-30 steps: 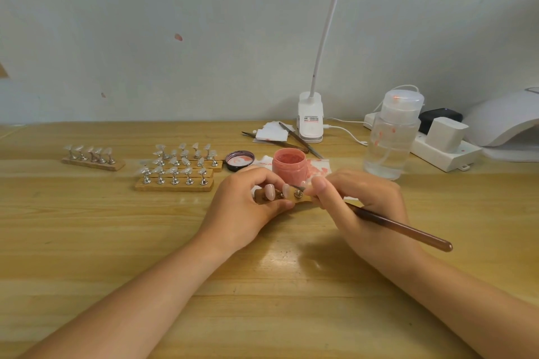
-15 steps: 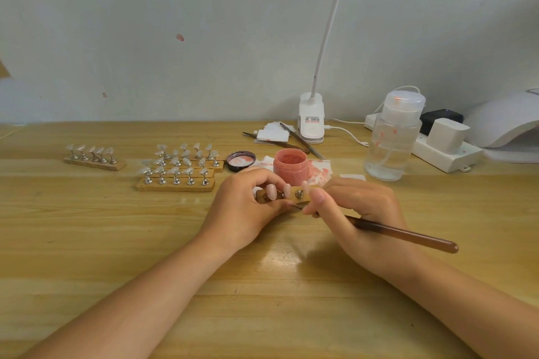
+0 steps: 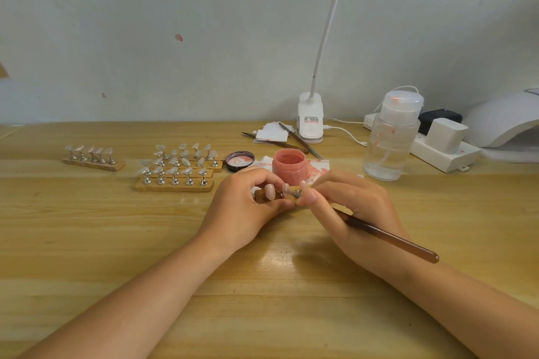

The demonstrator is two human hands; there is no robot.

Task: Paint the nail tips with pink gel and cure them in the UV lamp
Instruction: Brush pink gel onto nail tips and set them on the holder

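Note:
My left hand (image 3: 242, 207) grips a small wooden stand (image 3: 262, 195) just above the table; pink-painted nail tips (image 3: 269, 191) sit on its metal posts. My right hand (image 3: 350, 207) pinches a brown brush (image 3: 390, 239) near its head, which meets the right end of the stand; the bristles are hidden behind my fingers. The open jar of pink gel (image 3: 289, 167) stands right behind both hands, its black lid (image 3: 239, 161) to the left. The white UV lamp (image 3: 507, 122) sits at the far right edge.
Wooden stands with clear nail tips (image 3: 175, 172) lie to the left, one more (image 3: 93, 158) farther left. A clear pump bottle (image 3: 390, 137), a power strip (image 3: 443, 151), a clip lamp (image 3: 310, 122), spare tools and stained paper (image 3: 316, 167) crowd the back right.
My right hand has risen slightly and brought the brush head back up against the right end of the stand. The left hand holds the stand nearly still.

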